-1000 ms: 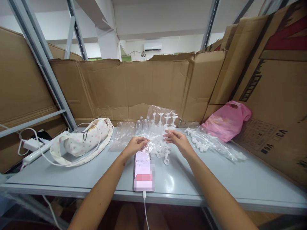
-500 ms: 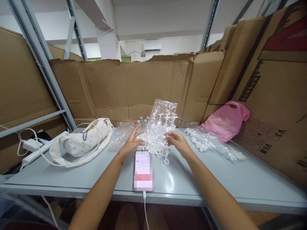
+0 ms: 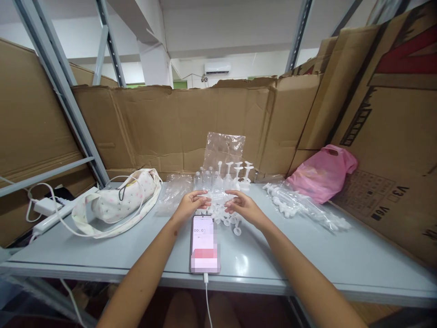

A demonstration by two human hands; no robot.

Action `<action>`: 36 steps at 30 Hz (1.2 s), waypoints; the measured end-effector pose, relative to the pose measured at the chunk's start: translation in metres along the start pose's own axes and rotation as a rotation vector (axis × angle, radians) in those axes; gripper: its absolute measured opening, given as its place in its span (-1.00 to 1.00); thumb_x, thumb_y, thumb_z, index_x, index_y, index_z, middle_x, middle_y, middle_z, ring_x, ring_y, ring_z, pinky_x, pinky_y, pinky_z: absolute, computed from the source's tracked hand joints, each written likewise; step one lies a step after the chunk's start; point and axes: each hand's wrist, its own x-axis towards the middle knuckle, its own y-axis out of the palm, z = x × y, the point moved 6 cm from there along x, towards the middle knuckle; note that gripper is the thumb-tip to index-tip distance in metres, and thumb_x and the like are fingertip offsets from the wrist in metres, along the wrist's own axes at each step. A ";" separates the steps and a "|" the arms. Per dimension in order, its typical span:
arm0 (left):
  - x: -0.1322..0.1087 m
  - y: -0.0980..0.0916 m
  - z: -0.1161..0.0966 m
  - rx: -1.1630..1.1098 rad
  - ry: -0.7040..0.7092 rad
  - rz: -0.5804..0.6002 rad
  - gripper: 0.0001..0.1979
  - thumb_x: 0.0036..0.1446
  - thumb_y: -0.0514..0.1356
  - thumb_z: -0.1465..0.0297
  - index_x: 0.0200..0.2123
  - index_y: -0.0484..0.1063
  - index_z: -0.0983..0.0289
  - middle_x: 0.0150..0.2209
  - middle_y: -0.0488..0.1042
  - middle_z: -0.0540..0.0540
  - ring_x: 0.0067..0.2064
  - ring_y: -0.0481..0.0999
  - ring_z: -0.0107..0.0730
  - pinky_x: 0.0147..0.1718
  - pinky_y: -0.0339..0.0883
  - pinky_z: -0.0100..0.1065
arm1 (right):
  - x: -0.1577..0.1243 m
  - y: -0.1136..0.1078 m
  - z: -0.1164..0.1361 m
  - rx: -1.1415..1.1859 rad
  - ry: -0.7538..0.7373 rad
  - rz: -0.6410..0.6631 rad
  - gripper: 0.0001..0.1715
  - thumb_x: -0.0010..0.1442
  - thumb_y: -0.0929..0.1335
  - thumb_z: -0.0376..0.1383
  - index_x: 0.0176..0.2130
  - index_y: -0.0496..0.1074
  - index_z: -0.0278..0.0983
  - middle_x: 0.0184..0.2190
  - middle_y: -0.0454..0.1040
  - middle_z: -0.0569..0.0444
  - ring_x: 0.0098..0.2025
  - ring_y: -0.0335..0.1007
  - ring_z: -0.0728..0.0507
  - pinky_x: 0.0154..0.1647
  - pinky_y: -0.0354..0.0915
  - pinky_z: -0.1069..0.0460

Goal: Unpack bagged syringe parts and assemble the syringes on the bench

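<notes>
My left hand (image 3: 193, 203) and my right hand (image 3: 245, 206) face each other above the middle of the table. Their curled fingers grip the two ends of a clear plastic bottle (image 3: 217, 197), which lies sideways between them. Below and around it is a pile of small white pump parts (image 3: 226, 216). Just behind, clear bottles (image 3: 207, 176) stand in a group, some on the right with white pump heads (image 3: 248, 170). A clear plastic bag (image 3: 224, 145) rises behind these bottles against the cardboard.
A phone (image 3: 205, 243) with a cable lies in front of the pile. A patterned cloth bag (image 3: 119, 202), power strip (image 3: 61, 215) and flat clear bag (image 3: 175, 193) are at left. On the right are bagged white parts (image 3: 303, 208) and a pink bag (image 3: 321, 173). Cardboard (image 3: 194, 118) encloses the back.
The clear bag has shifted back and left, uncovering the bottles and pumps. My left hand has lowered and its spread fingers have closed; my right hand has moved slightly left.
</notes>
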 end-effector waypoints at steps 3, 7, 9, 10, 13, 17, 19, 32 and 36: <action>0.002 -0.002 0.003 0.017 -0.018 -0.023 -0.59 -0.10 0.32 0.25 -0.21 0.43 0.40 -0.33 0.56 0.22 -0.35 0.56 -0.35 -0.33 0.41 -0.36 | 0.005 -0.001 -0.008 -0.004 0.017 -0.050 -0.52 -0.09 0.42 -0.08 -0.21 0.36 -0.29 -0.61 0.44 0.15 -0.52 0.44 -0.09 -0.43 0.36 0.00; 0.004 -0.003 0.004 0.075 0.009 -0.078 -0.63 -0.09 0.30 0.22 -0.30 0.45 0.41 -0.41 0.55 0.20 -0.46 0.52 -0.40 -0.47 0.36 -0.42 | 0.008 -0.003 -0.010 0.006 0.018 -0.072 -0.58 -0.11 0.41 -0.05 -0.33 0.37 -0.31 -0.63 0.44 0.13 -0.58 0.40 -0.06 -0.49 0.32 0.03; 0.005 -0.005 0.002 0.131 0.050 -0.112 -0.65 -0.10 0.30 0.24 -0.31 0.46 0.40 -0.43 0.54 0.19 -0.49 0.50 -0.42 -0.52 0.31 -0.44 | 0.008 -0.002 -0.009 0.020 0.019 -0.061 -0.58 -0.10 0.41 -0.05 -0.35 0.38 -0.31 -0.60 0.45 0.11 -0.57 0.41 -0.05 -0.50 0.31 0.04; 0.005 -0.008 0.000 0.162 0.078 -0.139 -0.66 -0.11 0.30 0.25 -0.31 0.46 0.40 -0.45 0.53 0.17 -0.49 0.49 -0.43 -0.54 0.28 -0.46 | 0.008 -0.001 -0.009 0.028 0.022 -0.045 -0.58 -0.09 0.41 -0.05 -0.33 0.38 -0.31 -0.58 0.46 0.10 -0.56 0.42 -0.06 -0.49 0.32 0.03; 0.004 -0.026 -0.010 0.223 0.165 -0.255 -0.67 -0.09 0.27 0.27 -0.26 0.45 0.37 -0.49 0.51 0.11 -0.51 0.46 -0.46 -0.55 0.24 -0.47 | 0.007 -0.001 -0.009 0.053 0.026 0.005 -0.54 -0.07 0.41 -0.06 -0.23 0.38 -0.30 -0.50 0.49 0.07 -0.48 0.46 -0.09 -0.43 0.34 0.01; -0.003 -0.068 -0.027 0.285 0.195 -0.461 -0.62 -0.06 0.20 0.28 -0.14 0.38 0.33 -0.53 0.48 0.04 -0.59 0.38 -0.51 -0.58 0.19 -0.48 | 0.007 -0.015 -0.011 0.053 0.025 -0.070 -0.52 -0.05 0.40 -0.05 -0.19 0.38 -0.29 -0.44 0.49 0.05 -0.44 0.46 -0.08 -0.37 0.35 -0.01; -0.010 -0.087 -0.036 0.348 0.190 -0.518 -0.61 -0.08 0.19 0.28 -0.15 0.39 0.33 -0.54 0.48 0.03 -0.61 0.34 -0.54 -0.55 0.19 -0.47 | 0.008 -0.021 -0.012 0.041 0.020 -0.110 -0.53 -0.05 0.39 -0.03 -0.22 0.39 -0.29 -0.44 0.49 0.04 -0.45 0.45 -0.07 -0.38 0.34 -0.01; -0.049 -0.139 -0.020 0.935 -0.215 -0.484 -0.47 -0.06 0.15 0.29 0.03 0.18 0.26 -0.51 0.51 0.04 -0.51 0.45 -0.30 -0.46 0.19 -0.38 | 0.008 -0.020 -0.012 -0.060 0.010 -0.098 -0.56 0.00 0.34 -0.02 -0.24 0.39 -0.30 -0.45 0.47 0.05 -0.49 0.41 -0.04 -0.42 0.28 0.03; -0.047 -0.126 -0.027 1.402 -0.256 -0.474 -0.56 0.04 0.09 0.25 0.01 0.21 0.22 -0.24 0.51 0.21 -0.22 0.49 -0.04 -0.35 0.21 -0.29 | 0.008 -0.020 -0.014 -0.084 0.005 -0.098 -0.59 0.02 0.33 -0.05 -0.24 0.39 -0.31 -0.46 0.47 0.05 -0.50 0.39 -0.04 -0.44 0.27 0.03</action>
